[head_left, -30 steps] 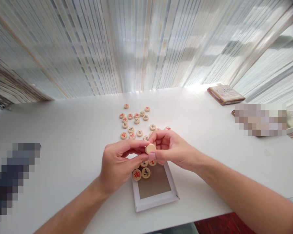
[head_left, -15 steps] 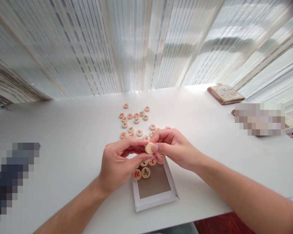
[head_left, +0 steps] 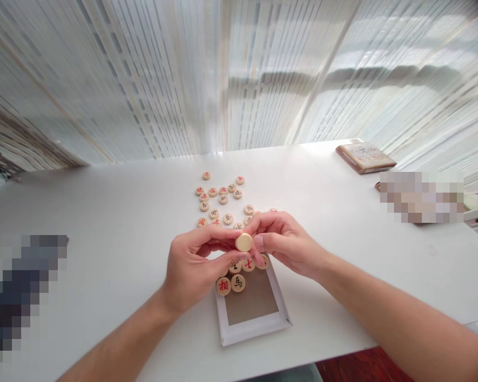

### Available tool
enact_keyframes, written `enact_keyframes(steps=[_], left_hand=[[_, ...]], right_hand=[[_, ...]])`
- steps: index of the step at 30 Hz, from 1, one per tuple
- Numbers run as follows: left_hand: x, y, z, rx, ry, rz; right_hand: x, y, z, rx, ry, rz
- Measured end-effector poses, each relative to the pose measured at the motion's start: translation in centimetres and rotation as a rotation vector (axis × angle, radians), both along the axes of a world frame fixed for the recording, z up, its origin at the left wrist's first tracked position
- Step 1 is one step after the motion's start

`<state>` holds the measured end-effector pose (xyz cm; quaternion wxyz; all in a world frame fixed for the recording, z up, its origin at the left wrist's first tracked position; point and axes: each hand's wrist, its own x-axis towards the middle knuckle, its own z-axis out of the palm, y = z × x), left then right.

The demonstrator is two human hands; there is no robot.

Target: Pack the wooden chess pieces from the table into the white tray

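Where the pale disc [head_left: 244, 242] is: raised between the fingertips of both hands, over the far part of the shallow tray [head_left: 255, 328].
How it is turned: round, so no long axis; its blank flat face shows, the reverse is out of sight.
Nearer hand: the left hand [head_left: 189, 265], forefinger tip at the disc's upper edge, thumb tip at the lower; it looks clamped on the disc from the left.
Other hand: the right hand [head_left: 289, 241], thumb tip just beside the disc's right edge; fingers curl behind, so I cannot tell whether they grip.
Forearms: slanting inward from lower left and lower right.
Tray below: a red-marked piece [head_left: 223, 286] beside a black-marked piece [head_left: 238, 283], others partly hidden.
Beyond the hands: loose pieces [head_left: 228, 218] scattered on the white table [head_left: 143, 201].
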<state>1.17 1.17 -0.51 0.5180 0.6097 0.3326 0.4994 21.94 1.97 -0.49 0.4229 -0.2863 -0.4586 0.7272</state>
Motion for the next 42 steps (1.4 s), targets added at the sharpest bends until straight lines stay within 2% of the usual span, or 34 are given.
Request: enact_keyframes(steps=[3,5,11,14,19,25,31,37,42], left_hand=[[0.1,0.1,0.0,0.019,-0.012,0.008],[0.1,0.3,0.1,-0.007,-0.036,0.022],[0.0,0.9,0.7,-0.195,-0.099,-0.009],[-0.2,1.1,0.7,-0.243,-0.117,-0.014],[-0.5,1.2,0.5,-0.315,-0.173,-0.075],[-0.4,1.2,1.0,-0.391,-0.184,-0.096],[-0.3,1.2,0.7,-0.388,-0.182,-0.049],[-0.2,1.2,0.1,-0.331,-0.148,-0.02],[-0.1,1.2,0.1,-0.209,-0.052,0.052]], right_hand=[[-0.1,-0.1,0.2,0.064,-0.063,-0.049],[0.0,-0.2,0.2,0.178,-0.116,-0.108],[0.4,-0.1,0.4,0.85,-0.42,-0.353],[0.3,-0.1,0.3,1.015,-0.466,-0.417],[0.0,-0.1,0.1,1.04,-0.482,-0.42],[0.0,0.0,0.2,1.082,-0.477,-0.433],[-0.1,-0.4,0.3,1.173,-0.632,-0.451],[-0.3,-1.0,0.4,1.163,-0.786,-0.442],[1.0,-2.3,1.9,1.122,-0.858,-0.396]])
